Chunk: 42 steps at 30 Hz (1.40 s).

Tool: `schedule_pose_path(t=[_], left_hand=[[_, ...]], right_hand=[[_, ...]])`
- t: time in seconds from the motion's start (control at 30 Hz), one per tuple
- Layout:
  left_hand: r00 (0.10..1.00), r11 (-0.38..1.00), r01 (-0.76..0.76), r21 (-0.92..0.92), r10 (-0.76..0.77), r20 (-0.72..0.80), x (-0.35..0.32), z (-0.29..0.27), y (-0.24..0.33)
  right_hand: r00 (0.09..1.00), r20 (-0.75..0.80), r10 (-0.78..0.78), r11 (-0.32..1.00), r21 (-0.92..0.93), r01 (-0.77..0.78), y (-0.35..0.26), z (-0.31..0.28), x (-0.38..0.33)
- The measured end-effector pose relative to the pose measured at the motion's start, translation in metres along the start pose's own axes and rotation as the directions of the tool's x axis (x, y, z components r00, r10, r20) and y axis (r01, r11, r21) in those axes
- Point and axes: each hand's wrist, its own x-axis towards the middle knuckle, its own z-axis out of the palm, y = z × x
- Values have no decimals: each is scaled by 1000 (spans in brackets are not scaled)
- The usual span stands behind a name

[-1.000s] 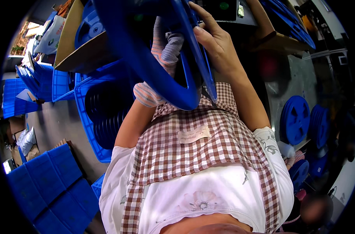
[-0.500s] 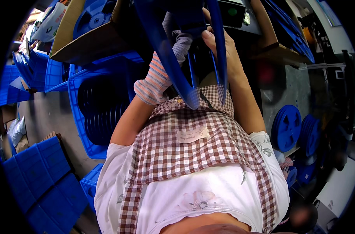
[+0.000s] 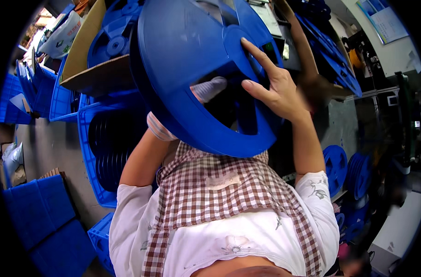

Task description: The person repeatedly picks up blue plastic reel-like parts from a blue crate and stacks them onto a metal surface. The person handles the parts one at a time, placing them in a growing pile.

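A large blue plastic reel (image 3: 187,115) with cutouts and a round hub is tilted in front of my apron, its broad face toward me. My left hand (image 3: 212,88), in a striped knit glove, is behind the reel and holds it. Its grey glove fingers show through a cutout, and the rest is hidden behind the flange. Bare, my right hand (image 3: 277,90) lies over the reel's right side. Its index finger is stretched onto the hub and its thumb points across a cutout, the two spread apart; the other fingers are hardly visible.
Left of me stands a blue crate (image 3: 91,177) with rows of dark discs. Beyond it, a cardboard box (image 3: 92,76) holds more blue reels. Another carton (image 3: 307,51) with blue parts is at the far right. Blue reels (image 3: 335,170) stand lower right; stacked blue crates (image 3: 44,207) are lower left.
The reel has turned from edge-on to face-on and come nearer. My right hand has moved from its far side onto its face; my left hand is now mostly covered by it.
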Motion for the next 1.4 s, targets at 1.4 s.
schedule_pose_path(t=[1.4], left_hand=[[953,769,80,635,127,-274,60,-81,-56]], right_hand=[[876,-465,-130,972,-234,20,114,-101,75]])
